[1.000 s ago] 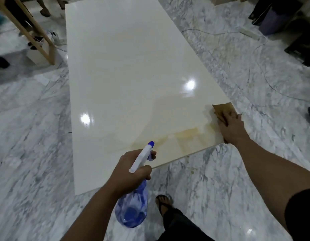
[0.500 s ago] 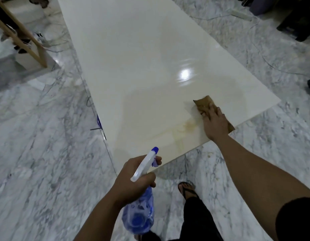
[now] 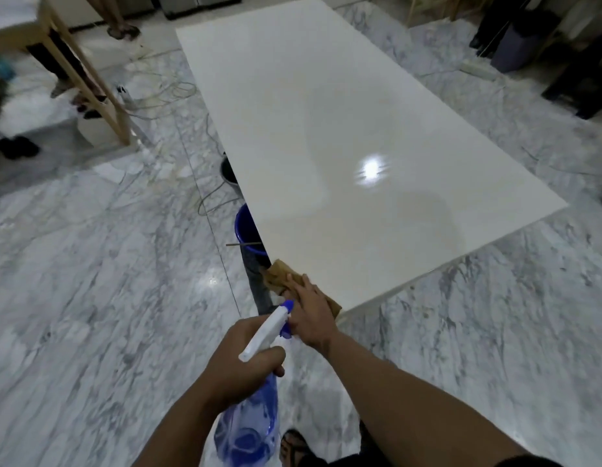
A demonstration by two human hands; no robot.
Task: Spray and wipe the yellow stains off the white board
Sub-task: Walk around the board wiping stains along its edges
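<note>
While my left hand grips the blue spray bottle, my flat right hand presses the brown cloth at the glossy white board's six-o'clock corner; overshooting could sweep it off the edge.

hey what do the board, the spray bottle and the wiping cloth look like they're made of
Board: glossy white, mirrors a lamp; laminate or stone, unclear. Bottle: clear blue plastic, white plastic trigger head. Cloth: matte brown, flattened under the hand; looks like fabric or chamois.

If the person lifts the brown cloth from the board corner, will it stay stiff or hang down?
The brown cloth would probably hang limp: it lies flat and folded under the right hand, following the corner of the white board. It looks thin, so likely light. It may be damp from wiping and cling slightly to the glossy surface, though wetness cannot be confirmed.
</note>
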